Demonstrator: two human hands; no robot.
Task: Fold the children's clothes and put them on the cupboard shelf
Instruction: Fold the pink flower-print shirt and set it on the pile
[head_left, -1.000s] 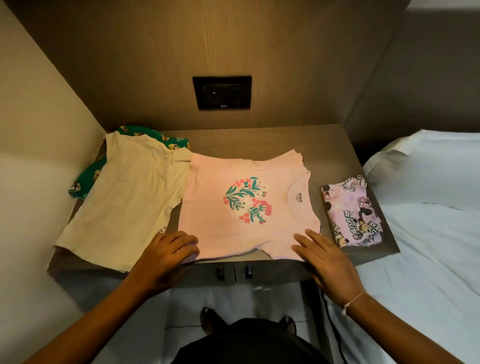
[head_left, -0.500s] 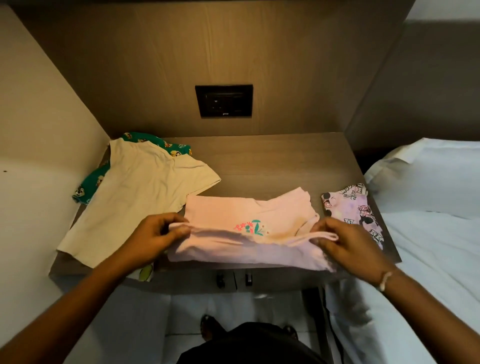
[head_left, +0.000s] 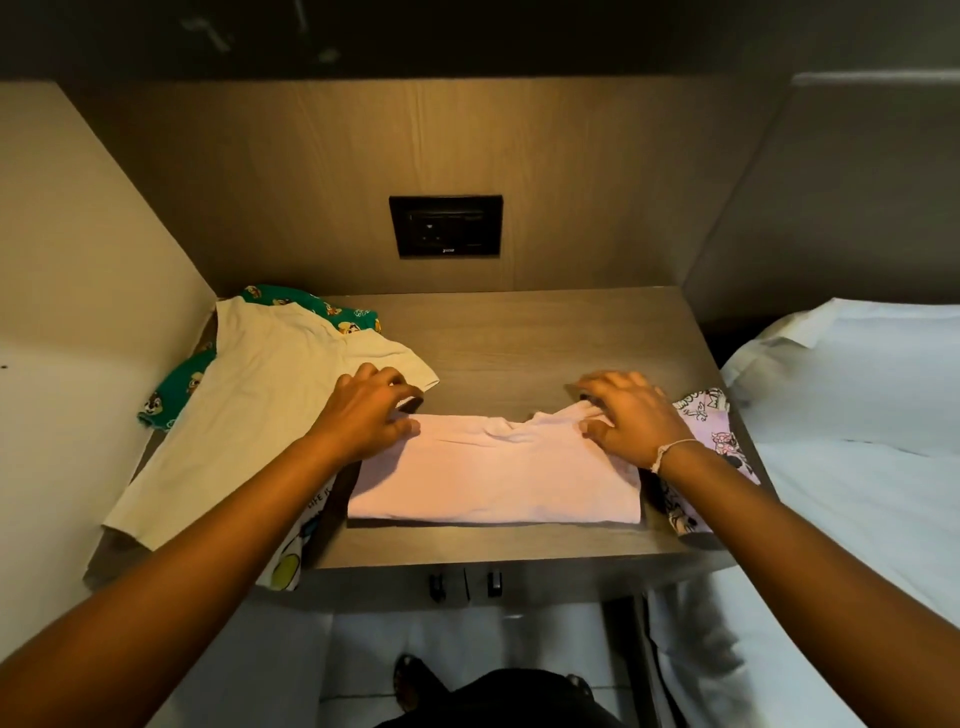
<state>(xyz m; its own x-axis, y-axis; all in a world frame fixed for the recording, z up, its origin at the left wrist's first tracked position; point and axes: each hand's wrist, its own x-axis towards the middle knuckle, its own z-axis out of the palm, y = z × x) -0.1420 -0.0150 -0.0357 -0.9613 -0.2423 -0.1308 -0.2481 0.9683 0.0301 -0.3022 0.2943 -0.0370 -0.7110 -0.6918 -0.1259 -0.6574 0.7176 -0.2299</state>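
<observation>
A pink T-shirt (head_left: 493, 478) lies folded in half on the wooden cupboard top (head_left: 545, 338), its printed side hidden inside the fold. My left hand (head_left: 371, 410) pinches its far left corner, and my right hand (head_left: 631, 415) holds the far right corner down by the neckline. A cream T-shirt (head_left: 244, 410) is spread flat at the left, over a green printed garment (head_left: 176, 384). At the right, partly under my right wrist, sits a small folded lilac cartoon-print piece (head_left: 717, 441).
A black socket plate (head_left: 445, 226) is set in the wooden back panel. A cream wall closes the left side. A bed with white sheets (head_left: 857, 441) and a pillow stands at the right. Two drawer handles (head_left: 465, 584) show under the front edge.
The pink T-shirt was flat with its flower print up. Both hands took its near hem, lifted it and carried it away from me, folding the shirt in half.
</observation>
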